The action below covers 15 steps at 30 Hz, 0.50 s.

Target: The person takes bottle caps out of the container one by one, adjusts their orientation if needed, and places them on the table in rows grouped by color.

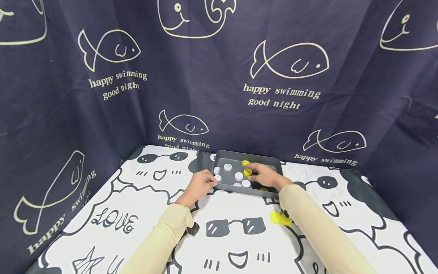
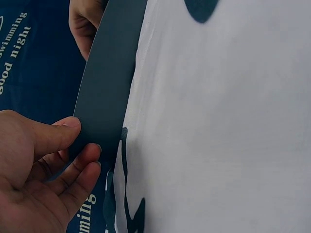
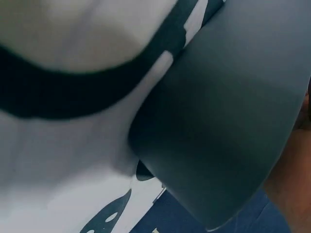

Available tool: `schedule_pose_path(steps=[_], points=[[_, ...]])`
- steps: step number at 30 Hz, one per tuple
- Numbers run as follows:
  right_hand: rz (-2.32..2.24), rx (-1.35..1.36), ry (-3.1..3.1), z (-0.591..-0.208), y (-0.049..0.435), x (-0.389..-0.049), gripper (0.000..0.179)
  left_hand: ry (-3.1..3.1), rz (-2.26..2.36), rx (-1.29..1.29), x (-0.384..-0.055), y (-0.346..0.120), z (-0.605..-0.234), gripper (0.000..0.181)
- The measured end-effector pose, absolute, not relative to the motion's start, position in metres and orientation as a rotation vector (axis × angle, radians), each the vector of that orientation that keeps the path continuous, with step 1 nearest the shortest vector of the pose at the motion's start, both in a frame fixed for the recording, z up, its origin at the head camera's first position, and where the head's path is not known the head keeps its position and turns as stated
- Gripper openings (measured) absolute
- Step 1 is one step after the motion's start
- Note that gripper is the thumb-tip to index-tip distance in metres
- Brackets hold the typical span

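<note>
A dark grey rectangular tray (image 1: pixel 253 156) lies on the table with several white caps (image 1: pixel 238 176) and yellow caps in it. My left hand (image 1: pixel 198 186) grips the tray's near left corner. In the left wrist view its thumb (image 2: pixel 68 124) is at the rim and the other fingertips lie against the outer wall. A white cap (image 1: pixel 217 178) sits just inside, beside these fingers. Over the tray, my right hand (image 1: pixel 265 176) pinches a yellow cap (image 1: pixel 248 172) between thumb and fingers. The right wrist view shows mostly the tray's outer wall (image 3: pixel 223 116), which hides the fingers.
Two yellow caps (image 1: pixel 275 217) lie on the tablecloth in front of the tray, beside the right sleeve (image 1: pixel 308 213). A white cloth (image 1: pixel 219 251) with black cartoon drawings covers the table. Dark blue curtains (image 1: pixel 219 76) rise behind and at both sides.
</note>
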State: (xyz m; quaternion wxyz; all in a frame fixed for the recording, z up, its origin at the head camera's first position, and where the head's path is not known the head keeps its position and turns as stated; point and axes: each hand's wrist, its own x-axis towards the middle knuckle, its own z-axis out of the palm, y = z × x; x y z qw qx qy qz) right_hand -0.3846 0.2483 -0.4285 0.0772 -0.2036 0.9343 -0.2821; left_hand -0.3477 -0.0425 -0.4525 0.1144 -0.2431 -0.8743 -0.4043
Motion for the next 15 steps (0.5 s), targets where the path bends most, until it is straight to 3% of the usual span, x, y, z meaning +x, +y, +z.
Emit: schedule_pose_path(steps=[5,15], points=[[-0.707,-0.730,2.901,-0.4274,0.2474,-0.3833,0.039,-2.576,-1.188,-0.704,-0.3479,-0.0413,-0.4513,0.007],[-0.672,-0.551,2.974,-0.4250,0.2464,-0.3820,0.030,-2.569,-1.184,-0.705,-0.3467,-0.0415,-0.4510,0.007]])
